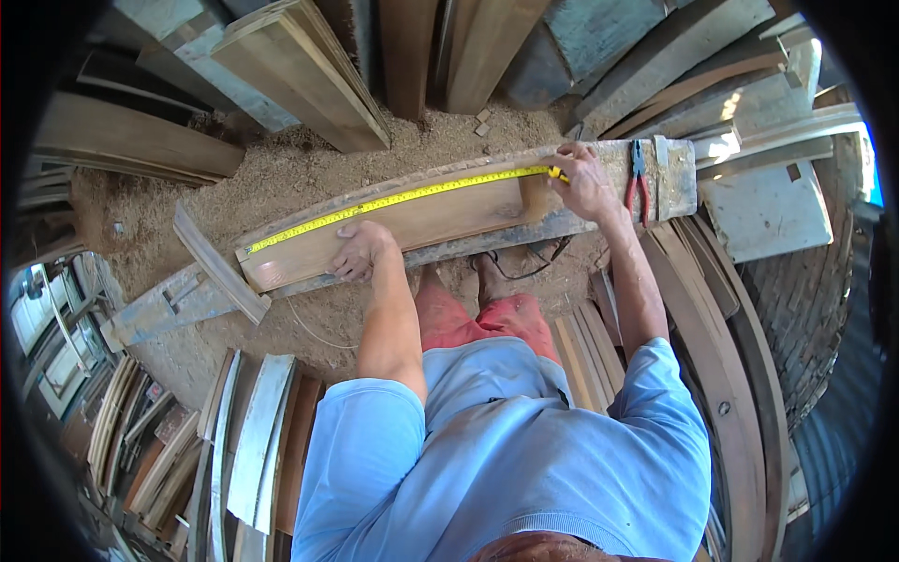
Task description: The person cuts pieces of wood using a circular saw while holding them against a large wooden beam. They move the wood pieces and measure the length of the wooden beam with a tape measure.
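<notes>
A pale wooden board [449, 214] lies lengthwise on a long, worn workbench [676, 192]. The extended yellow blade of a tape measure [403, 198] runs along the board's far side, its tip near the board's left end. My right hand [582, 183] is closed around the tape's case at the board's right end, hiding most of it. Further left, my left hand [363, 251] grips the board near its close edge, fingers bent, just below the blade. A short wooden crosspiece [220, 265] stands across the bench at the board's left end.
Pliers with red handles [640, 192] lie on the bench right of my right hand. Leaning planks [304, 80] crowd the far side over sawdust-covered ground [431, 140]. More boards [716, 347] stand close on my right, and stacked offcuts [253, 440] at the lower left.
</notes>
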A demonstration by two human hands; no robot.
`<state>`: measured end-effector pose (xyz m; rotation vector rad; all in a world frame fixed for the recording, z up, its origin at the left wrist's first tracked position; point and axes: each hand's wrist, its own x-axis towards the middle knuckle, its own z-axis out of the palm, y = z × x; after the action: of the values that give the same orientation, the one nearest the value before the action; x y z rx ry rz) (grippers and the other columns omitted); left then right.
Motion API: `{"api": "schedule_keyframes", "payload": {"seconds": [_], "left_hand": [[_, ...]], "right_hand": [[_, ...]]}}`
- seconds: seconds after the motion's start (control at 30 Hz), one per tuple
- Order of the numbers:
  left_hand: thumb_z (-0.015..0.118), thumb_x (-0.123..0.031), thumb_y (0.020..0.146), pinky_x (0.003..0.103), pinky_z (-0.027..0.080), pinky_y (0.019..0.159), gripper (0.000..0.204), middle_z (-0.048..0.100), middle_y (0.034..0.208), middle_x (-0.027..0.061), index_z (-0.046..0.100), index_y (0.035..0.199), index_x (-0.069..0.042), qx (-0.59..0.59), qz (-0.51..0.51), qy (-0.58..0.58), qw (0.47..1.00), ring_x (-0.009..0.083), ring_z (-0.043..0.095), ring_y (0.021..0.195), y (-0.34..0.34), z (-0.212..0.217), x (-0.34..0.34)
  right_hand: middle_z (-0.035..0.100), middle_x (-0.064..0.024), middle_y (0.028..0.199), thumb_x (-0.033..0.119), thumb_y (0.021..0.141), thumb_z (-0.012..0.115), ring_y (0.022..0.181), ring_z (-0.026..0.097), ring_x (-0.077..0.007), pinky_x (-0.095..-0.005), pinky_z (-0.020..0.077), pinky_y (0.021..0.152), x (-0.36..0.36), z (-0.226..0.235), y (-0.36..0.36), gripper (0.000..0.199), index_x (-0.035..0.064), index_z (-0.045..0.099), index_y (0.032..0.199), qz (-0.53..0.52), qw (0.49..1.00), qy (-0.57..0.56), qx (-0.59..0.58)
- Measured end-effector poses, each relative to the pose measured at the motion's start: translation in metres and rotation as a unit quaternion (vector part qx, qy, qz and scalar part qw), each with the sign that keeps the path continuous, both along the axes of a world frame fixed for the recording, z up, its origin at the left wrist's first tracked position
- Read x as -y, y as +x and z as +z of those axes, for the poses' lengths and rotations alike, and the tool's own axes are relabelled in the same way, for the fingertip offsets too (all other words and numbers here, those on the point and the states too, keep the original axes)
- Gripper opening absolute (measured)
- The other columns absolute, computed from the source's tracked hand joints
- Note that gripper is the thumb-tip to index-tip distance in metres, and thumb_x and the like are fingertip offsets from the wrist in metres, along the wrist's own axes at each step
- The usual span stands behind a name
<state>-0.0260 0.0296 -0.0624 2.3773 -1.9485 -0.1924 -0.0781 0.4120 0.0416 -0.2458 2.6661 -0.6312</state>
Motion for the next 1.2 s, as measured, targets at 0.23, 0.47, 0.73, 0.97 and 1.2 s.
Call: {"api": "schedule_keyframes", "payload": {"seconds": [0.23, 0.47, 0.73, 0.97, 1.2], "left_hand": [[0.046, -0.049, 0.099, 0.069, 0.039, 0.111, 0.094, 0.024, 0.159, 0.0430, 0.013, 0.157, 0.018, 0.009, -0.003, -0.028, 1.000, 0.0602, 0.035, 0.143, 0.001, -0.005, 0.007], [0.049, -0.049, 0.096, 0.067, 0.045, 0.104, 0.093, 0.039, 0.146, 0.0386, 0.020, 0.152, 0.020, 0.030, -0.007, -0.071, 0.997, 0.0535, 0.047, 0.131, 0.002, -0.012, 0.007], [0.049, -0.049, 0.096, 0.068, 0.045, 0.104, 0.094, 0.039, 0.149, 0.0374, 0.018, 0.154, 0.019, 0.023, -0.002, -0.049, 0.999, 0.0529, 0.047, 0.133, 0.003, -0.008, 0.007], [0.047, -0.047, 0.097, 0.069, 0.042, 0.108, 0.094, 0.032, 0.156, 0.0396, 0.015, 0.156, 0.018, 0.007, -0.002, -0.019, 1.000, 0.0552, 0.042, 0.139, 0.000, 0.004, 0.001], [0.046, -0.047, 0.098, 0.069, 0.040, 0.111, 0.093, 0.031, 0.156, 0.0399, 0.014, 0.157, 0.018, 0.005, -0.005, -0.015, 1.000, 0.0565, 0.039, 0.142, 0.000, 0.004, 0.001]], "right_hand": [[0.061, -0.0130, 0.134, 0.016, 0.087, 0.076, 0.129, 0.054, -0.0389, -0.0486, 0.0499, 0.107, -0.005, -0.008, -0.001, 0.037, 0.0227, 0.076, 0.123, -0.023, 1.000, 0.010, -0.008], [0.061, -0.0116, 0.135, 0.015, 0.087, 0.076, 0.133, 0.052, -0.0381, -0.0496, 0.0515, 0.106, -0.008, -0.011, 0.002, 0.037, 0.0224, 0.076, 0.123, -0.020, 0.999, -0.002, -0.034], [0.060, -0.0114, 0.136, 0.015, 0.087, 0.076, 0.134, 0.052, -0.0379, -0.0501, 0.0519, 0.106, -0.007, -0.011, 0.003, 0.037, 0.0219, 0.076, 0.124, -0.030, 0.999, -0.009, -0.038], [0.059, -0.0117, 0.137, 0.016, 0.087, 0.075, 0.135, 0.051, -0.0381, -0.0496, 0.0513, 0.107, -0.007, -0.011, 0.002, 0.038, 0.0211, 0.076, 0.125, -0.029, 0.999, -0.003, -0.029], [0.059, -0.0123, 0.136, 0.015, 0.087, 0.075, 0.135, 0.050, -0.0387, -0.0498, 0.0499, 0.109, -0.005, -0.008, 0.000, 0.039, 0.0201, 0.075, 0.126, -0.029, 0.999, -0.001, -0.019]]}}
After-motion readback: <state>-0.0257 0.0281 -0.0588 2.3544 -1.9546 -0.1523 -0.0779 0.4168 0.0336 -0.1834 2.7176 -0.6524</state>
